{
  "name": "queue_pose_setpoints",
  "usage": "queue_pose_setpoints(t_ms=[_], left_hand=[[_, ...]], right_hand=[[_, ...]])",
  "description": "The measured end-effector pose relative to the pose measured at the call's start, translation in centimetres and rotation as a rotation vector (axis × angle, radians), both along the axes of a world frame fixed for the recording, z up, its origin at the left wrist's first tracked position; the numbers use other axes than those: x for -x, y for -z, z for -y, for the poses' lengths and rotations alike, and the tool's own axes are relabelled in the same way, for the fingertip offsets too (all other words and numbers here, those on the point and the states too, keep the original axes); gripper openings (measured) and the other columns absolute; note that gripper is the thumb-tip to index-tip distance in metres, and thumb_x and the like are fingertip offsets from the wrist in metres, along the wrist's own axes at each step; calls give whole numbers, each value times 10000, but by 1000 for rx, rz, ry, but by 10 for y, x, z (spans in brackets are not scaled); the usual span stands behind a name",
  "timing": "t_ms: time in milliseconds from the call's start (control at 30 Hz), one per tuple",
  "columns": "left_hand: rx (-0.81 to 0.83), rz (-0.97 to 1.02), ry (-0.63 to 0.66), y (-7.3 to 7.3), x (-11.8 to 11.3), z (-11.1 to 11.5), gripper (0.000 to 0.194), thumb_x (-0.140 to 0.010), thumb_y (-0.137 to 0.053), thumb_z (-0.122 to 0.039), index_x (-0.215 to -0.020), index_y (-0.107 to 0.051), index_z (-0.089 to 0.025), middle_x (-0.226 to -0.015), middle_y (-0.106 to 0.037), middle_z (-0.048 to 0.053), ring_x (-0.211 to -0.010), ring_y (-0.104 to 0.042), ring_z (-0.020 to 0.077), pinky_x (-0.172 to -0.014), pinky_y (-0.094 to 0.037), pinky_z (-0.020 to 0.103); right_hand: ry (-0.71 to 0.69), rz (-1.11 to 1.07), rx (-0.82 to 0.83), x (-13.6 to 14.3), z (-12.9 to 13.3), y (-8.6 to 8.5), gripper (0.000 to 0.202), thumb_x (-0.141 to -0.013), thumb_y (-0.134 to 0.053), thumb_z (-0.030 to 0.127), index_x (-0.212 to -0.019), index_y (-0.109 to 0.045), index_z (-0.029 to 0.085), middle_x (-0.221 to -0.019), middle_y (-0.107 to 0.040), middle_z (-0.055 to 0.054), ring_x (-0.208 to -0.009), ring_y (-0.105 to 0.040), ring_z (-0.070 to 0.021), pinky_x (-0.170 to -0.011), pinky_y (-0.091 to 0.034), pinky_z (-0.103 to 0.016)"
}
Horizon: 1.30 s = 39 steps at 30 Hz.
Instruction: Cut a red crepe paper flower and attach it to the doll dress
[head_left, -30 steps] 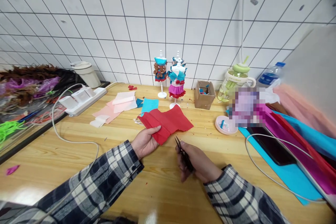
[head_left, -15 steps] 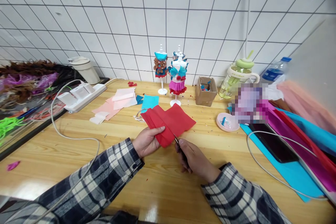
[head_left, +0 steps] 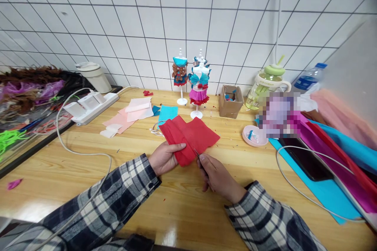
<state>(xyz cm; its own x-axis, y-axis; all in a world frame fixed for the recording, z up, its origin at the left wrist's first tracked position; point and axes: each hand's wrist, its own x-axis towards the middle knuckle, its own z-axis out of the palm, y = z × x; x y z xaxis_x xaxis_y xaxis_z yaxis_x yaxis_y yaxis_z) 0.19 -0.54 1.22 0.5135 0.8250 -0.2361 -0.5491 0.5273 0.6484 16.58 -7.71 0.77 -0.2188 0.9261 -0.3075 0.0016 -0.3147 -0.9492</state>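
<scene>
My left hand (head_left: 165, 157) pinches the lower left part of a folded red sheet (head_left: 202, 135), thumb on top and fingers beneath. Dark scissors (head_left: 199, 156) are in my right hand (head_left: 216, 174), their tips at the lower edge of the red sheet, where it has a slit or fold. My fingers cover most of the handles. Behind the sheet lies a turquoise piece (head_left: 168, 113). Beyond it stand small white dress forms, one with a magenta and red skirt (head_left: 198, 96), another with a brown bow (head_left: 179, 72).
A cardboard box (head_left: 231, 102), a pink bowl (head_left: 255, 136) and a green-lidded bottle (head_left: 269, 82) stand at the back right. Coloured sheets and a dark phone (head_left: 309, 160) lie right. Pale pink pieces (head_left: 125, 119), a power strip (head_left: 96, 108) and its cable are left.
The scissors and the fingers of my right hand have closed up somewhat at the edge of the red sheet. My left hand keeps its hold, and the view has shifted very slightly.
</scene>
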Motion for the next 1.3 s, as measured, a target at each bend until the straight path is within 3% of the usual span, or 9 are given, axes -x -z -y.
queue_pose_setpoints(t_ms=[400, 1133, 1300], left_hand=[[-58, -12, -80, 3, 1, 0, 644, -791, -599, -16, -1394, -405, -132, -1217, -638, 151, -1141, -592, 279, -1084, -380, 459], [-99, -21, -20, 4, 1, 1, 620, -802, -600, -35, -1386, -418, -136, -1224, -632, 154, -1168, -568, 296, -1070, -395, 474], [-75, -19, -83, 4, 2, -1, 602, -801, -594, -21, -1370, -437, -136, -1218, -639, 140, -1177, -566, 271, -1074, -401, 440]], right_hand=[[-44, -39, 29, 0, 1, -1, 444, -844, -327, 662, -769, -392, 229, -398, -328, 128, -289, -262, -57, -356, -447, -224], [-54, -18, 70, 0, -1, -3, 404, -865, -342, 610, -780, -389, 219, -429, -343, 124, -292, -268, -46, -363, -465, -230], [-70, 14, 59, -2, -1, -1, 430, -854, -350, 638, -770, -395, 219, -418, -335, 117, -299, -283, -52, -345, -439, -211]])
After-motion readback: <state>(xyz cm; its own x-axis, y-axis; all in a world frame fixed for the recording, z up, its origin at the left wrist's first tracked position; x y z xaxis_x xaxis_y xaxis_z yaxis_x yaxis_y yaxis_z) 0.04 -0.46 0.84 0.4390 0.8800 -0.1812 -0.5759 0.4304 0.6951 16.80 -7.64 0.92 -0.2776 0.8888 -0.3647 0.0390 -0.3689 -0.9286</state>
